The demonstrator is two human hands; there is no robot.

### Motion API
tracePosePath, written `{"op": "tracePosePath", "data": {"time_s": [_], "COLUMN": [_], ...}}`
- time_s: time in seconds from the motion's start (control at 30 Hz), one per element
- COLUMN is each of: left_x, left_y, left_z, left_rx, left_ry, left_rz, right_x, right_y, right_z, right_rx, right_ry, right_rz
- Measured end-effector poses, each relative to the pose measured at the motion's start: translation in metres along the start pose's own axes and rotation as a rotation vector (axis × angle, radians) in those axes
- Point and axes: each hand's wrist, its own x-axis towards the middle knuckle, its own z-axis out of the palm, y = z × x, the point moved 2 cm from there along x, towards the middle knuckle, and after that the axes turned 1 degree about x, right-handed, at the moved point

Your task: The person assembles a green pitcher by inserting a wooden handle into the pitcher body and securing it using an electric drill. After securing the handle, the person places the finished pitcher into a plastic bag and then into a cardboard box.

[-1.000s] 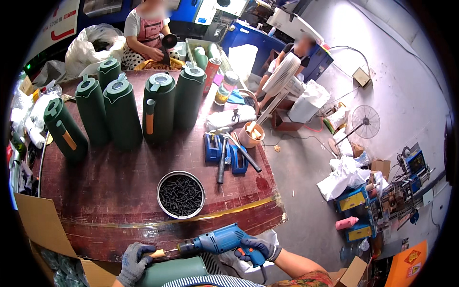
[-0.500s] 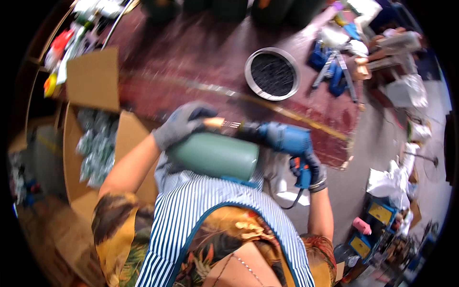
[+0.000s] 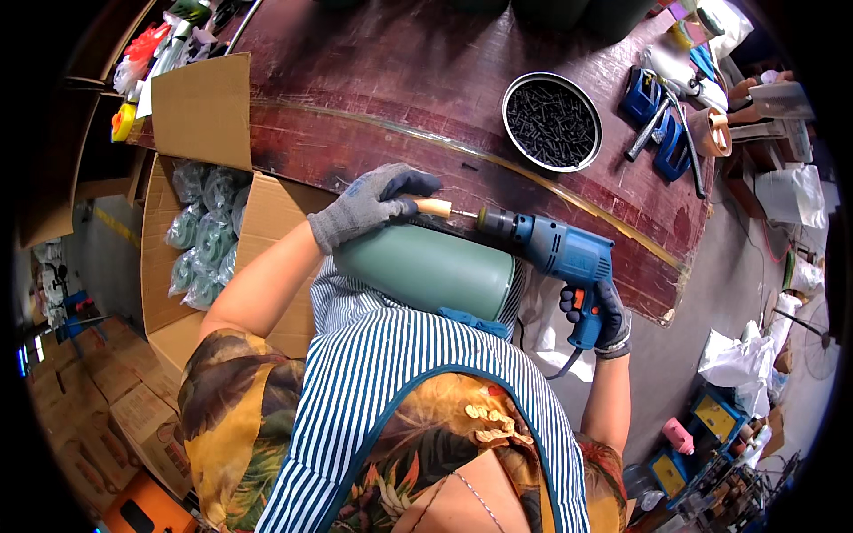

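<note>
A green cylinder [image 3: 426, 271] with a smooth wall lies on its side across my lap, over the striped apron. My left hand [image 3: 366, 206], in a grey glove, rests on its upper left end. Its curled fingers grip a short wooden handle [image 3: 434, 207] just above the cylinder's wall. In my right hand [image 3: 609, 318], also gloved, is a blue electric drill [image 3: 569, 249] with an orange trigger. A thin bit [image 3: 464, 213] reaches from the chuck to the handle's right end; whether it enters the wood cannot be made out.
On the dark red table [image 3: 382, 98] stands a round metal bowl [image 3: 594, 142] of black screws, with blue-handled tools [image 3: 673, 160] to its right. An open carton [image 3: 160, 293] of plastic-wrapped pieces is at my left. Dark green containers [image 3: 551, 13] line the far edge.
My view has shifted, so the table and bowl appear farther right and higher, and the picture is sharper. Both hands keep their grips, with the drill still lined up on the wooden handle.
</note>
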Motion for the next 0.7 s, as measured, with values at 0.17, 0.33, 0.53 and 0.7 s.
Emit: {"op": "tracePosePath", "data": {"time_s": [0.17, 0.33, 0.53, 0.7], "left_x": [-0.005, -0.044, -0.087, -0.028], "left_y": [0.023, 0.020, 0.194, 0.195], "left_z": [0.007, 0.018, -0.009, 0.038], "left_rx": [0.712, 0.803, 1.540, 2.108], "left_ry": [0.064, -0.008, 0.097, -0.028], "left_rz": [0.207, -0.070, 0.145, 0.010], "right_x": [-0.031, -0.020, -0.015, -0.009], "right_y": [0.033, 0.032, -0.011, -0.012], "right_z": [-0.086, -0.082, -0.051, -0.031], "right_rx": [0.201, 0.285, -0.535, -1.286], "right_ry": [0.016, 0.184, 0.501, 1.029], "right_rz": [-0.038, -0.153, -0.416, -0.513]}}
